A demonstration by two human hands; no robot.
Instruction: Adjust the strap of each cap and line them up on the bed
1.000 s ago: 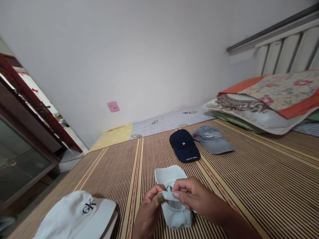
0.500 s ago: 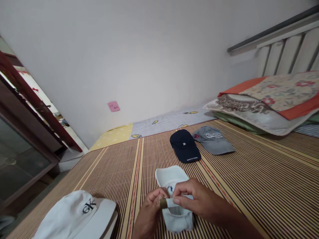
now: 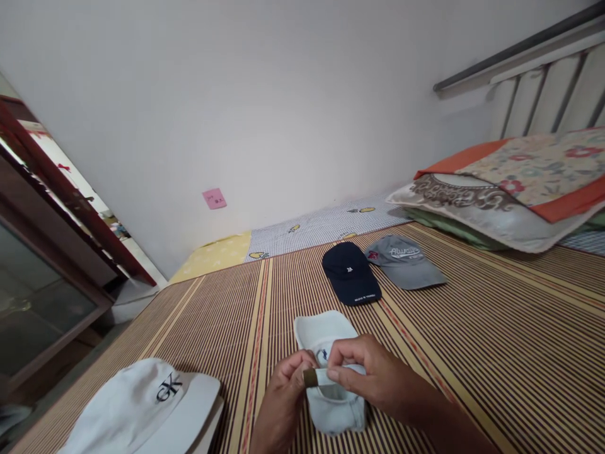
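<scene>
A pale, whitish-blue baseball cap [image 3: 336, 416] with a small dark blue emblem lies on the striped mat, its brim pointing away from me. Its back strap runs between my hands. My left hand [image 3: 284, 397] is closed on the strap's left end, by a brownish-olive buckle [image 3: 310, 378]. With thumb and fingers, my right hand [image 3: 359, 366] pinches the strap just right of that buckle. Fingers partly hide the crown and emblem. Beyond the hands lie a navy cap [image 3: 347, 271] and a grey cap [image 3: 405, 261], side by side and touching.
At the lower left sits a white cap [image 3: 137, 403] with black letters, apparently on top of another pale one. Pillows [image 3: 496, 195] are piled at the right by a railing. The striped mat [image 3: 227, 328] covers the bed up to the wall, where a pink note [image 3: 214, 198] is stuck.
Both hands keep their hold on the strap with hardly any movement. The whole view has shifted slightly, so things appear a little higher.
</scene>
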